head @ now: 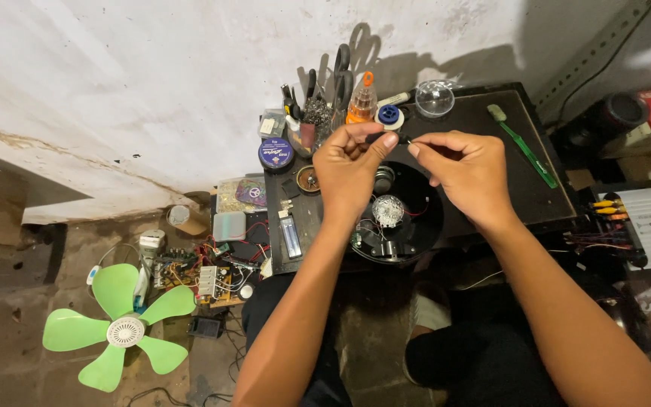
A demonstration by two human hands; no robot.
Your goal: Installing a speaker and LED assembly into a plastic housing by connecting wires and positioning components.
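Black slim part [392, 138] is pinched between my left hand [349, 167] and right hand [467, 169] fingertips, both pressed onto it, held above the round black housing [423, 218] at 6 o'clock, green toothbrush [525, 148] at 3, solder spool [389, 115] at 12.

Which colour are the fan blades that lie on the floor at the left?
The fan blades are light green, around a white hub; the head view shows them clearly.

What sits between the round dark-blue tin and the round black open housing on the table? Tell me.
A small round dish of bits lies between dark-blue tin and black housing, head view.
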